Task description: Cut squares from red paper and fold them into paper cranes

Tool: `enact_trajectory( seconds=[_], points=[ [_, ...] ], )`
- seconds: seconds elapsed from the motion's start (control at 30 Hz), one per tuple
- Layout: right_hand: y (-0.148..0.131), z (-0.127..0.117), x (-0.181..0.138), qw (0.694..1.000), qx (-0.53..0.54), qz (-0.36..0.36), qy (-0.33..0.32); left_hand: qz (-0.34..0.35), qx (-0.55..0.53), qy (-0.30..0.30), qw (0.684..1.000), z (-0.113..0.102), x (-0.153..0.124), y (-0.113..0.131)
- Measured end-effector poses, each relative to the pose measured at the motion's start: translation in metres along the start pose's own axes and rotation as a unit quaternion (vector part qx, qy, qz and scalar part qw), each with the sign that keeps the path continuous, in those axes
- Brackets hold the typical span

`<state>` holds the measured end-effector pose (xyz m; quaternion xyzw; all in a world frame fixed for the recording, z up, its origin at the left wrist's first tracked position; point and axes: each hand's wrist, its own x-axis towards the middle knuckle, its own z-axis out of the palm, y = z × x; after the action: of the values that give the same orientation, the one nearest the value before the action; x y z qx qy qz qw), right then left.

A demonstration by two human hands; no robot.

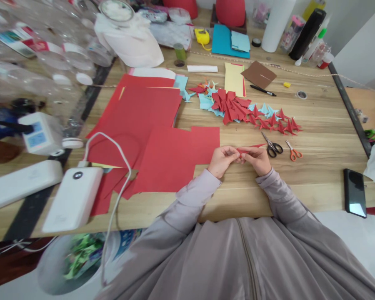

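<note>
Between my fingertips is a small folded piece of red paper (252, 147), its thin point sticking out to the right. My left hand (223, 161) pinches its left end, and my right hand (256, 160) pinches it from the other side; the fingers hide most of the fold. Just left of my hands lie cut red paper sheets (171, 158), beside a stack of larger red sheets (143, 108). Beyond my hands is a pile of folded red paper pieces (229, 106) mixed with light blue ones. Black-handled scissors (273, 148) and orange-handled scissors (293, 152) rest to the right.
A white power bank (75, 200) with a looping cable lies at the front left, near several plastic bottles (56, 62). A phone (354, 192) sits at the right edge. Farther back are a black pen (262, 90), brown paper (258, 75) and a yellow tape measure (202, 36).
</note>
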<state>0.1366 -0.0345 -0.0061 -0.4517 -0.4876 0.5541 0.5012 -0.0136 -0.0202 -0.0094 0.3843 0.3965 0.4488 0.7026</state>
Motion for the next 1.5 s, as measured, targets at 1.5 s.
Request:
enact_trajectory(
  seconds=[1.5],
  points=[
    [0.0, -0.003, -0.001, 1.0, 0.013, 0.001, -0.001, 0.004, -0.056, -0.041, 0.998, 0.001, -0.003, 0.004]
  ],
)
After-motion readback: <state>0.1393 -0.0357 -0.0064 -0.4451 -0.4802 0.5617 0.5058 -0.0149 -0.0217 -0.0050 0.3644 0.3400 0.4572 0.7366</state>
